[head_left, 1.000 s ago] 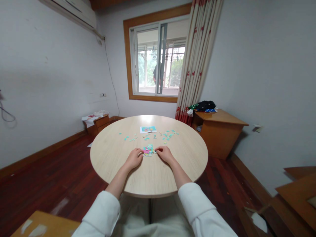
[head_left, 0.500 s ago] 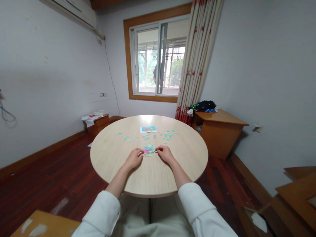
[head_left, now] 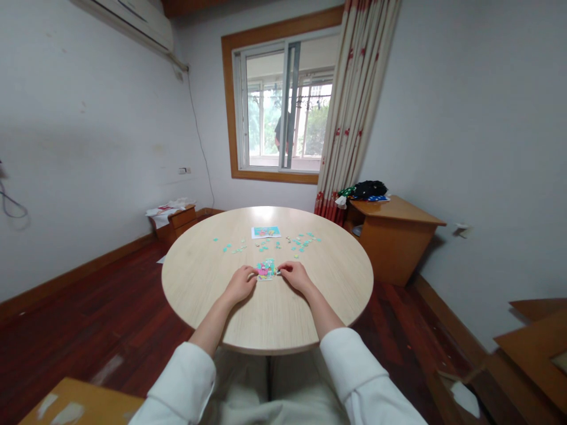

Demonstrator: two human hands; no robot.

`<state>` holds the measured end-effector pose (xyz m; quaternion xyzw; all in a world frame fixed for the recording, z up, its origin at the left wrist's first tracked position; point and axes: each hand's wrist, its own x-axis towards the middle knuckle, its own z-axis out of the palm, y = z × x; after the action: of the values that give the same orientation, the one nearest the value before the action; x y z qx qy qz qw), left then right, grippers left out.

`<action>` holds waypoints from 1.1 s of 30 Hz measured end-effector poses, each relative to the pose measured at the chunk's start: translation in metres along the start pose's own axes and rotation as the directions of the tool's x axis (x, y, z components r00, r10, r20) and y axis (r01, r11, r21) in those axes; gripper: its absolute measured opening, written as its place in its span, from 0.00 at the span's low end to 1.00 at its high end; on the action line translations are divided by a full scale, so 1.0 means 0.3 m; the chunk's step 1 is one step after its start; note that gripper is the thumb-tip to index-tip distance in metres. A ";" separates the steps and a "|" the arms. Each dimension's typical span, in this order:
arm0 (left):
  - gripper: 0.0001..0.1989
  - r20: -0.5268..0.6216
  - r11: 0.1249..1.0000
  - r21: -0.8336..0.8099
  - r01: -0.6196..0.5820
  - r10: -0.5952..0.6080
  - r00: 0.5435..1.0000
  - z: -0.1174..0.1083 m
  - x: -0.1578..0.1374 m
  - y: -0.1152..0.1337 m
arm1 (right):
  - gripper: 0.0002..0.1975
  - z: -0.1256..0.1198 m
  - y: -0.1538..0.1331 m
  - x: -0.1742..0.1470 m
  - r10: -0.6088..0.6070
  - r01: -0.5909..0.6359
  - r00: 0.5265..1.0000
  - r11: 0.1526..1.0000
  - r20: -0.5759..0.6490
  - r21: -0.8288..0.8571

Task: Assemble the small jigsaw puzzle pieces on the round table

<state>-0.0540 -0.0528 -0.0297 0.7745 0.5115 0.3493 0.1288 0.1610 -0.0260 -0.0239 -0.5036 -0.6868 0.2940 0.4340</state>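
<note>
A partly joined jigsaw puzzle (head_left: 266,270) in pink, turquoise and yellow lies flat near the middle of the table. At its left edge, my left hand (head_left: 241,283) rests on the table with curled fingers gripping the border. My right hand (head_left: 296,276) is closed in a pinch on a small puzzle piece (head_left: 279,272) right at the puzzle's right edge. Whether that piece is locked in is too small to tell. Beyond the hands, loose puzzle pieces (head_left: 305,242) in turquoise and pale green are scattered. Behind them lies a printed picture sheet (head_left: 266,232).
The round wooden table (head_left: 195,277) stands before me. At the right back is a wooden desk (head_left: 398,218) with dark cloths (head_left: 371,189) on it. A low cabinet (head_left: 181,219) with papers stands at the left back. Behind the window (head_left: 283,106) a person is partly visible.
The piece in my right hand has shifted very slightly left against the puzzle's edge. My left hand stays in place.
</note>
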 end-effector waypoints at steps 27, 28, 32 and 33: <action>0.11 0.007 1.000 0.007 -0.004 0.004 1.000 -0.001 -0.001 0.003 | 0.07 0.000 -0.036 -0.037 -0.042 0.029 0.992 0.993 0.116 0.112; 0.11 0.008 1.000 0.008 -0.002 0.002 1.000 -0.001 -0.001 0.003 | 0.07 -0.001 -0.036 -0.037 -0.043 0.030 0.992 0.994 0.117 0.109; 0.11 0.017 1.000 0.007 0.009 -0.010 1.000 -0.005 -0.002 0.007 | 0.07 -0.001 -0.033 -0.037 -0.038 0.028 0.993 0.996 0.114 0.087; 0.11 0.018 1.000 0.007 0.011 -0.011 1.000 -0.006 -0.002 0.009 | 0.07 -0.001 -0.032 -0.037 -0.037 0.027 0.993 0.996 0.114 0.085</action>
<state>-0.0535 -0.0549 -0.0270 0.7752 0.5159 0.3396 0.1328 0.1584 -0.0395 -0.0190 -0.4559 -0.7060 0.3441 0.4187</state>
